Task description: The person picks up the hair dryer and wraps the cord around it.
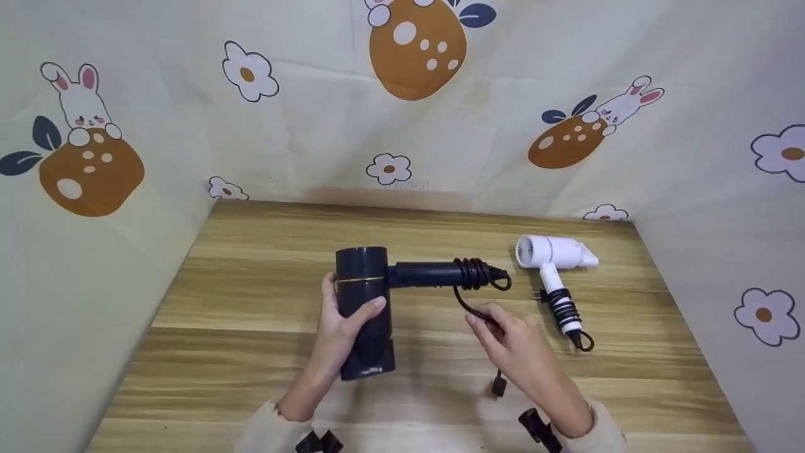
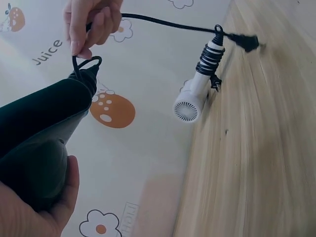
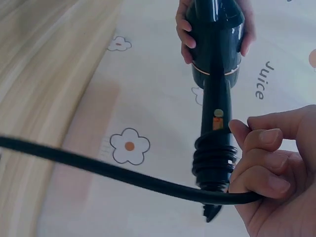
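Note:
My left hand (image 1: pixel 339 330) grips the barrel of a dark navy hair dryer (image 1: pixel 365 314) with a thin gold ring, held above the table. The dryer's handle points right, and its black cord (image 1: pixel 473 274) is wound several times round the handle's end. Below that end, my right hand (image 1: pixel 519 336) pinches the loose length of cord between thumb and fingers. A plug (image 1: pixel 499 385) hangs from the cord under the right hand. In the right wrist view the cord (image 3: pixel 123 175) runs out leftward from the curled fingers.
A white hair dryer (image 1: pixel 550 251) lies on the wooden table (image 1: pixel 251 352) at the right, its black cord wound round the handle. Cloth walls (image 1: pixel 302 126) printed with rabbits and flowers stand behind and at both sides.

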The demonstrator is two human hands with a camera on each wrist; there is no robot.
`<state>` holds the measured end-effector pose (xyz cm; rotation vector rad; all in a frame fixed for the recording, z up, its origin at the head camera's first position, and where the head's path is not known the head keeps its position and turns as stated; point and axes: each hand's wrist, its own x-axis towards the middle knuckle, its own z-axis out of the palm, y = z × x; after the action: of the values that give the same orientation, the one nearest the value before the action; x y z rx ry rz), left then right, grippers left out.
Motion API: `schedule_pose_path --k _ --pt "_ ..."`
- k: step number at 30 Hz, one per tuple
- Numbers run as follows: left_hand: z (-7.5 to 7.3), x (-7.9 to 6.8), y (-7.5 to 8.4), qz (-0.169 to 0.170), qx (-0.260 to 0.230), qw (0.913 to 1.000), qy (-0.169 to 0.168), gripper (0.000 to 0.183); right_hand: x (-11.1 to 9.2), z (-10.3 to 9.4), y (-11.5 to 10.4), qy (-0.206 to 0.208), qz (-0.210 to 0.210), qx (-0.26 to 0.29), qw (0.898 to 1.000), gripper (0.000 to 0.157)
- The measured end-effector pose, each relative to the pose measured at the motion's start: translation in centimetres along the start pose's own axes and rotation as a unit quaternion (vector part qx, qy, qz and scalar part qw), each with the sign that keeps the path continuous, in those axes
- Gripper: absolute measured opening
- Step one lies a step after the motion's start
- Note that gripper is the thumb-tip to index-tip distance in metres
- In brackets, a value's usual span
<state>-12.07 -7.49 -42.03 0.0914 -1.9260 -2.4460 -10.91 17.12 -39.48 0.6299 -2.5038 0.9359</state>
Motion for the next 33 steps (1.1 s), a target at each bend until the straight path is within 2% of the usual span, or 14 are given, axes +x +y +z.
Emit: schedule_pose_path --k 6,10,20,26,30,33 --pt "0.2 0.0 -0.1 0.011 0.037 0.9991 -0.016 0.071 0.6 -0.9 0.3 0.037 -0.04 -0.058 0.997 0.007" --pt "0.2 0.0 -0.1 0.013 0.065 0.9974 -0.03 0.074 0.9 -1.3 0.6 0.047 -0.056 -0.087 0.994 0.008" --pt "0.2 0.0 -0.2 -0.008 0.102 0.9919 -0.075 0.08 1.3 -1.8 1.4 0.064 -0.065 -0.034 0.995 0.01" --pt "0.3 0.0 0.0 -0.019 0.101 0.9893 -0.103 0.08 1.6 -2.1 2.0 0.072 -0.053 0.008 0.996 0.009" --pt "0.1 0.0 0.1 -0.022 0.102 0.9876 -0.117 0.079 1.7 -2.1 2.3 0.061 -0.03 0.035 0.997 0.009" --pt "0.0 -0.1 0.1 -0.024 0.114 0.9848 -0.129 0.079 1.7 -2.2 2.2 0.043 0.022 0.055 0.997 0.012"
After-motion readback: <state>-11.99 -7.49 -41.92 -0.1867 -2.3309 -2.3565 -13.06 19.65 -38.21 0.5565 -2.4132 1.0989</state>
